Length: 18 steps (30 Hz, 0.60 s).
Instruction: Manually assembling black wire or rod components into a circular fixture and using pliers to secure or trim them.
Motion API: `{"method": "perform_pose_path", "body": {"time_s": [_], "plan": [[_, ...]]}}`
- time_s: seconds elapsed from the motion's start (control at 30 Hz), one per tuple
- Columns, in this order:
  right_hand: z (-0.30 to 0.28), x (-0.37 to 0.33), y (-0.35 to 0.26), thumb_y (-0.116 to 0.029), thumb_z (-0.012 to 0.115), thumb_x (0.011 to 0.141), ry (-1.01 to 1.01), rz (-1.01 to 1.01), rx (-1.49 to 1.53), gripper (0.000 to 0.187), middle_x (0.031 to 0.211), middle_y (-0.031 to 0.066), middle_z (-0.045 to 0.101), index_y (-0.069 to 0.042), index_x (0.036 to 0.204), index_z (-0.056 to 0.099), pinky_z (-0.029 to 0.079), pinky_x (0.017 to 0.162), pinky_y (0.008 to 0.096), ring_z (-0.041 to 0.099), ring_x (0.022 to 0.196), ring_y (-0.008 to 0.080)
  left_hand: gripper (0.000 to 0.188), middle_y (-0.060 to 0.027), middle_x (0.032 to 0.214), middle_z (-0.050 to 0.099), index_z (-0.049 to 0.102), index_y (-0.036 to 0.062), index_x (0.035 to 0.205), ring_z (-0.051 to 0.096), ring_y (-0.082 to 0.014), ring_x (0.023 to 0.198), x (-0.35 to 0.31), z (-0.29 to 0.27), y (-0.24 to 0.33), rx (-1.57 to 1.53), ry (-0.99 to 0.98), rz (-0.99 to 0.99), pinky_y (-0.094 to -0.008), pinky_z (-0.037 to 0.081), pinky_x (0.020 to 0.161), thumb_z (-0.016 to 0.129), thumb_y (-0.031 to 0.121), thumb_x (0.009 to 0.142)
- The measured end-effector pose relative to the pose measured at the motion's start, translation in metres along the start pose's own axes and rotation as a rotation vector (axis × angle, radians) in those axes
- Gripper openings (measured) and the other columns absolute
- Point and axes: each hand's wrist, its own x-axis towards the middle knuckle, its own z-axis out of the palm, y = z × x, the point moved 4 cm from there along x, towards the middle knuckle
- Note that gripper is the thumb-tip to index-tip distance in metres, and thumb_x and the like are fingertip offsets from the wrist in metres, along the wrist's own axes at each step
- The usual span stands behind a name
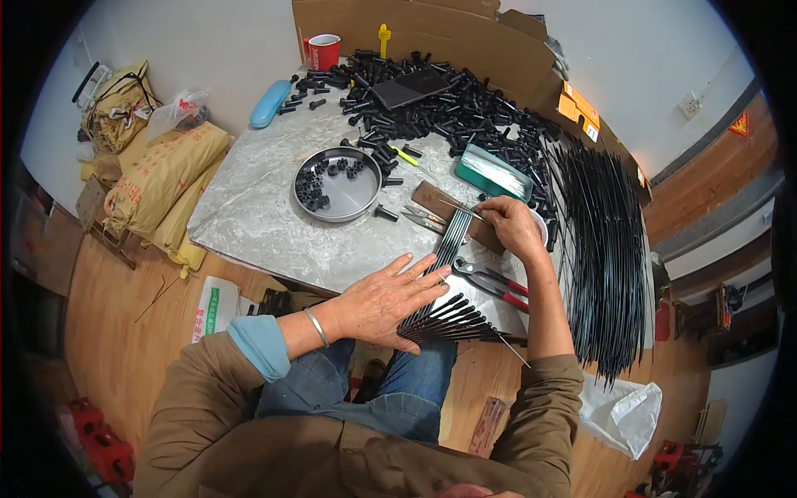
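My left hand point(383, 300) lies flat with fingers spread across a row of thin dark rods point(452, 241) at the table's front edge. Their far ends rest on a brown wooden block point(433, 197), while the knobbed black near ends point(465, 319) fan out past the edge. Over the block, my right hand point(510, 224) is closed in a pinch on a thin pointed metal tool point(458, 208), which reaches across the rods' far ends. Its exact kind is unclear. Just left of the block lie pointed metal tools point(423, 221). Red-handled cutters point(498, 286) lie right of the rods.
A round metal tray point(355, 202) holds small black parts. Black bolt-like pieces point(490, 116) are heaped at the back, beneath a dark flat device point(411, 87). A teal box point(477, 178) stands beyond my right hand. Long black rods point(606, 249) overhang the right edge. Cardboard point(448, 37) walls the back.
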Motion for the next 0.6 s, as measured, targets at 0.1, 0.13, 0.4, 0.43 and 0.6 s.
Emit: {"method": "perform_pose_path", "body": {"time_s": [0.1,0.13,0.4,0.43,0.6], "plan": [[0.0024,-0.0015,0.0048,-0.007,0.061,0.085,0.030,-0.048,0.009,0.017,0.092,0.0105,0.067,-0.001,0.098,0.070,0.047,0.081,0.0300,0.063,0.087,0.0220,0.100,-0.0166,0.150,0.029,0.037,0.0025,0.139,0.023,-0.0359,0.141,0.0009,-0.0001,0.0004,0.003,0.003,0.005,-0.0501,0.019,0.114,0.071,0.062,0.066],[0.0030,-0.0017,0.0043,-0.007,0.061,0.085,0.029,-0.049,0.009,0.017,0.092,0.0105,0.067,-0.001,0.098,0.070,0.047,0.081,0.0300,0.063,0.087,0.0220,0.100,-0.0167,0.150,0.029,0.037,0.0023,0.139,0.023,-0.0359,0.141,0.0010,-0.0004,0.0008,0.002,0.005,0.009,-0.0500,0.019,0.114,0.071,0.062,0.066],[0.0035,-0.0006,0.0018,-0.009,0.061,0.085,0.040,-0.057,0.017,0.017,0.095,0.0117,0.067,-0.003,0.097,0.071,0.048,0.081,0.0342,0.064,0.089,0.0261,0.099,-0.0168,0.151,0.028,0.036,0.0031,0.140,0.022,-0.0356,0.141,-0.0002,0.0010,-0.0004,-0.006,0.002,0.000,-0.0494,0.018,0.115,0.070,0.062,0.068],[0.0038,-0.0009,0.0020,-0.009,0.061,0.085,0.039,-0.058,0.017,0.017,0.095,0.0117,0.067,-0.003,0.097,0.071,0.048,0.081,0.0342,0.064,0.089,0.0261,0.099,-0.0166,0.151,0.028,0.036,0.0033,0.140,0.022,-0.0354,0.141,-0.0003,0.0010,-0.0004,-0.005,0.000,-0.002,-0.0494,0.018,0.115,0.070,0.062,0.068],[0.0065,0.0011,0.0097,-0.010,0.061,0.085,0.059,-0.112,0.083,0.017,0.094,0.0132,0.068,-0.002,0.097,0.071,0.049,0.079,0.0347,0.065,0.086,0.0265,0.099,-0.0156,0.151,0.027,0.036,0.0036,0.140,0.021,-0.0352,0.141,0.0008,0.0007,0.0003,-0.008,-0.002,-0.003,-0.0488,0.018,0.115,0.070,0.061,0.068]]}}
